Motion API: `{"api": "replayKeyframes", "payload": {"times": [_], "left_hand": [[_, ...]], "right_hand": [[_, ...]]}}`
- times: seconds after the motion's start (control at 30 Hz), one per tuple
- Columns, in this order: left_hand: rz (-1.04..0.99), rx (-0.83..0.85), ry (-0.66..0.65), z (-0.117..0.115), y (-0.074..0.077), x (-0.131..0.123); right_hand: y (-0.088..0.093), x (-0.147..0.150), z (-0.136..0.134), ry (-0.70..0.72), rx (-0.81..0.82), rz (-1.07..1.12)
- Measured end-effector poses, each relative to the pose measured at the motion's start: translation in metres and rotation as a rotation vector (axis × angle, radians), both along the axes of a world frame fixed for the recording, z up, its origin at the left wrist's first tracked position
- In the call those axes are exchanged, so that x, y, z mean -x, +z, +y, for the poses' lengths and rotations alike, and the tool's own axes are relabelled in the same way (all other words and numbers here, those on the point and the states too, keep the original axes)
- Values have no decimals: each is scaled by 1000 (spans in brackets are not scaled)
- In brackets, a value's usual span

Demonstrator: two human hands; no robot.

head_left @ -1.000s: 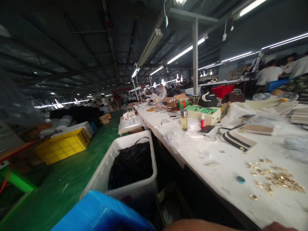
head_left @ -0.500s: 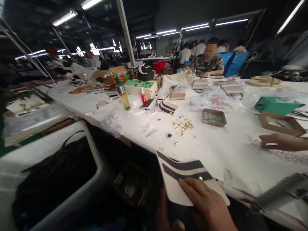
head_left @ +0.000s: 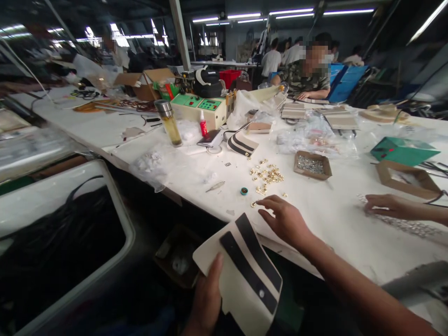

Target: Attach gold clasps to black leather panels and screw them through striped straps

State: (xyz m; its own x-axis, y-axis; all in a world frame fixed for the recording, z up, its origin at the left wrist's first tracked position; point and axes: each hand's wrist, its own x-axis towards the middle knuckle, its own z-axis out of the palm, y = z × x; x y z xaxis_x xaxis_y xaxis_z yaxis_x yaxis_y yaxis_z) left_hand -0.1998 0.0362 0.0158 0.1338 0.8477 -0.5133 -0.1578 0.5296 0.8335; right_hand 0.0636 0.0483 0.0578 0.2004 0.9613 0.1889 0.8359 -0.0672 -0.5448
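A cream panel with two black stripes (head_left: 241,284) is tilted below the table's front edge. A small shiny metal piece shows on one stripe. My left hand (head_left: 209,291) grips the panel along its left side, thumb on top, the other fingers hidden underneath. Over the table edge my right hand (head_left: 280,217) reaches out with thumb and forefinger apart. Its forefinger tip is right by one small gold metal fitting (head_left: 253,204); whether they touch I cannot tell. Behind it lies a loose pile of gold fittings (head_left: 271,175). Beside these sits a small round teal-rimmed item (head_left: 244,191).
Another person's hand (head_left: 388,205) is over scattered silver pieces at the right. Cardboard trays (head_left: 317,173), a striped panel (head_left: 241,143), a drink bottle (head_left: 171,128) and a green-topped machine (head_left: 201,109) stand on the table. A white bin (head_left: 121,224) is at lower left.
My right hand has let go of the striped panel and moved up to the gold fittings. The panel, now in my left hand, has turned and shifted left.
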Motion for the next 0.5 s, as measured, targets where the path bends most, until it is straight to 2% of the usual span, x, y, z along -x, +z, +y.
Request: {"api": "replayKeyframes", "payload": {"times": [0.1, 0.23, 0.37, 0.5], "left_hand": [[79, -51, -8, 1, 6, -3], [159, -99, -8, -1, 5, -3], [182, -136, -33, -1, 2, -2], [208, -217, -86, 0, 0, 0]], "right_hand": [[-21, -20, 33, 46, 151, -214], [-31, -20, 50, 101, 237, -280], [-26, -22, 56, 78, 268, -271], [-6, -24, 42, 18, 257, -174]]}}
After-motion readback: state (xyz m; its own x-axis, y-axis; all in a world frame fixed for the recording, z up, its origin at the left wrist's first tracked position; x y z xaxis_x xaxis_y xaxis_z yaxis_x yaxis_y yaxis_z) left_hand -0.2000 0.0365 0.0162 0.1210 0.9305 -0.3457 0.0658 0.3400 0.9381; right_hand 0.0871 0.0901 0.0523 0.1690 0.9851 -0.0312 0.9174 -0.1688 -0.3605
